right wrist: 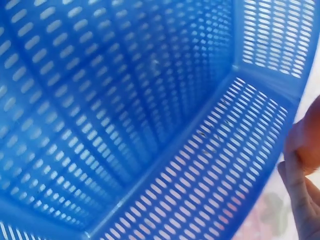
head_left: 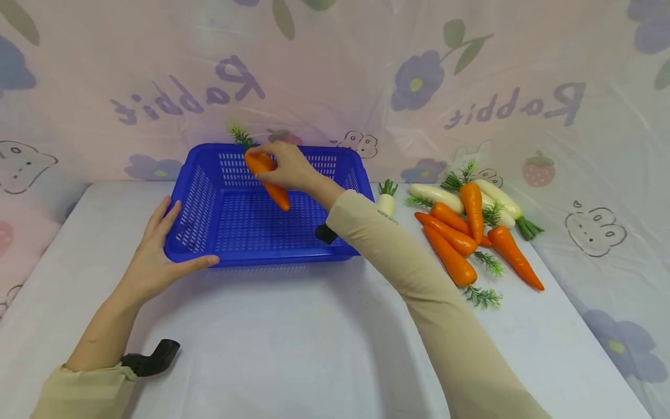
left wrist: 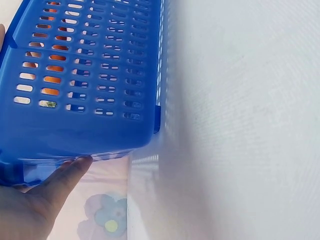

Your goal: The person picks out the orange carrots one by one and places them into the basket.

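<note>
An orange carrot (head_left: 280,195) with a feathery green top hangs over the blue plastic basket (head_left: 272,254), tip tilted down to the right. My right hand (head_left: 293,169) pinches it near its thick end. At the basket's front left corner is my left hand (head_left: 154,256), its thumb stretched along the front rim and its straight fingers against the left side. In the left wrist view, fingers (left wrist: 65,180) touch the outside of the slotted wall, and orange shows through the slots. The right wrist view has the bare basket floor (right wrist: 100,105); the held carrot is mostly cut off at its right edge.
Right of the basket lies a pile of several carrots (head_left: 455,265) and white radishes (head_left: 434,195). A single white radish (head_left: 386,203) stands close to the basket's right side, partly behind my sleeve. A patterned curtain (head_left: 335,75) hangs behind the white table (head_left: 293,349).
</note>
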{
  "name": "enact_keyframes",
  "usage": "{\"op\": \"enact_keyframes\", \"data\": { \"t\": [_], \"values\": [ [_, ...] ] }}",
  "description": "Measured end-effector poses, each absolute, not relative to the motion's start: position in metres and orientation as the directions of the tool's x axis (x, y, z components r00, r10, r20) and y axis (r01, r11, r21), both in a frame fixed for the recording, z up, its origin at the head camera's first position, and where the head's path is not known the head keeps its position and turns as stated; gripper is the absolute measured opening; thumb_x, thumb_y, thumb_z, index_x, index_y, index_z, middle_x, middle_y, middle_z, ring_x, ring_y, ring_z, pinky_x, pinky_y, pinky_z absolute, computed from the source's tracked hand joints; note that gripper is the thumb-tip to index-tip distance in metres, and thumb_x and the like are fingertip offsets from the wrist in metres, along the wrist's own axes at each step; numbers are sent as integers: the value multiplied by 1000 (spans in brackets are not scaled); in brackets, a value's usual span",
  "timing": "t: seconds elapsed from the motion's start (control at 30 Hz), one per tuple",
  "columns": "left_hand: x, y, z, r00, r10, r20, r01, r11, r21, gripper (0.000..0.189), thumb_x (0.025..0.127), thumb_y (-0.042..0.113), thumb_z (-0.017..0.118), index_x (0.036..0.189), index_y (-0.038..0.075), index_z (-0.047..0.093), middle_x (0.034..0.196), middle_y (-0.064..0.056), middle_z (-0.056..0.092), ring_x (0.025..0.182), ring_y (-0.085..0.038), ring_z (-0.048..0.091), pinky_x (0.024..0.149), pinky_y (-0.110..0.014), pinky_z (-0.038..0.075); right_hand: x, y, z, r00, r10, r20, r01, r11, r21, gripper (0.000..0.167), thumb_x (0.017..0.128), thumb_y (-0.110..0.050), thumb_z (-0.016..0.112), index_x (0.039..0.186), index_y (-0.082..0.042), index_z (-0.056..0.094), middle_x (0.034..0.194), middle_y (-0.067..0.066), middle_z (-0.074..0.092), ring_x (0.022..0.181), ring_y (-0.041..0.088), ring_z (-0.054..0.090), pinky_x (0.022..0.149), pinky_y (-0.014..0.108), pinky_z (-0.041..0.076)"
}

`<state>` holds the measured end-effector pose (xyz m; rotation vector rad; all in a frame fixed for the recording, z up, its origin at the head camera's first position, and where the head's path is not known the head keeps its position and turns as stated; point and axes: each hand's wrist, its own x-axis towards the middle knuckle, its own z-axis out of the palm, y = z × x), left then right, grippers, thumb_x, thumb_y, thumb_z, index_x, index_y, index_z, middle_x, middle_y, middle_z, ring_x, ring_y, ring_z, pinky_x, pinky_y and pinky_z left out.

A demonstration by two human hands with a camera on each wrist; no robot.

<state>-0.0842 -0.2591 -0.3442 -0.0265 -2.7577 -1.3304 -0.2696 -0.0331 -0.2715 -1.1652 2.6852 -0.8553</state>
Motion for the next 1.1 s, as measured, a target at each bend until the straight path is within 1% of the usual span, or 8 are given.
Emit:
{"op": "enact_keyframes", "data": {
  "t": [0.2,0.43,0.57,0.7,0.8,0.97,1.1],
  "values": [
    [-83,-259,-347,-997,-20,77,48,629,776,113,76,37,80,156,24,1,162,1,-13,146,-45,-6,103,-79,7,-266,-42,-288,-696,-712,91,-653,576,-492,46,90,-21,65,135,-15,57,128,9,59,107,21,54,88,26,48],
    [-84,-259,-346,-997,-22,70,41,632,774,114,75,36,81,156,24,1,162,2,-13,146,-44,-6,104,-78,7,-268,-51,-303,-675,-736,49,-669,584,-460,46,91,-24,64,136,-16,56,126,9,60,107,21,53,89,27,47],
    [-84,-260,-345,-997,-21,76,46,633,773,113,75,35,81,156,24,2,162,1,-13,146,-44,-5,104,-78,7,-270,-58,-306,-673,-739,42,-662,575,-480,46,90,-23,65,135,-15,57,126,8,60,108,20,53,90,26,47],
    [-85,-260,-345,-996,-22,82,49,634,772,113,75,36,80,156,22,2,162,-2,-13,145,-45,-5,104,-78,6,-271,-63,-309,-677,-736,26,-643,574,-506,46,90,-22,66,134,-13,57,129,8,59,111,20,53,94,24,46],
    [-86,-260,-345,-996,-24,82,49,632,773,113,75,35,81,156,22,2,162,-2,-12,146,-45,-5,105,-77,6,-272,-66,-311,-675,-738,3,-630,575,-523,46,90,-23,66,133,-13,58,130,8,59,111,20,53,93,24,47],
    [-86,-260,-344,-997,-23,75,44,634,772,113,75,36,80,156,23,2,162,-1,-13,146,-45,-6,104,-78,6,-275,-72,-315,-664,-746,-50,-613,582,-534,48,89,-26,68,134,-15,57,130,8,59,109,19,54,88,23,49],
    [-86,-260,-343,-997,-21,74,44,631,775,112,76,37,80,156,23,2,162,-1,-13,145,-45,-5,104,-78,6,-278,-79,-318,-652,-752,-94,-596,585,-550,50,88,-27,68,136,-17,56,133,6,57,112,18,54,90,22,48]
  ]
}}
